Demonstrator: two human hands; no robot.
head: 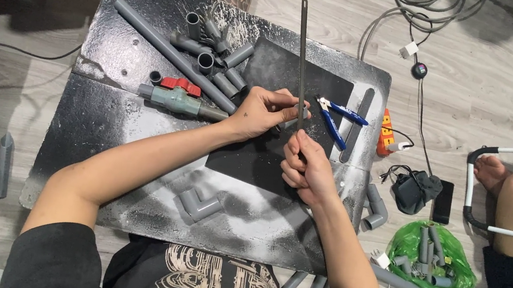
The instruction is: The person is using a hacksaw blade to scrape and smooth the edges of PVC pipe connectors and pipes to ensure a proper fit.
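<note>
Long file (301, 57) gripped low in closed right hand (307, 170), upright over bench (107, 124); short pipe piece (288, 123) pinched in left hand (264, 111). Stiff, light steel, likely best held near handle end.

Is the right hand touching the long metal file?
Touching. The head view shows the right hand wrapped around the lower end of the long metal file, whose blade rises from the fist.

Between fingers of both hands: long thin metal file (302, 51), upright.
Right of fingers: blue-handled pliers (338, 118).
Left: grey plastic valve with red handle (178, 97).
Near side: grey plastic elbow fitting (199, 204).
</note>
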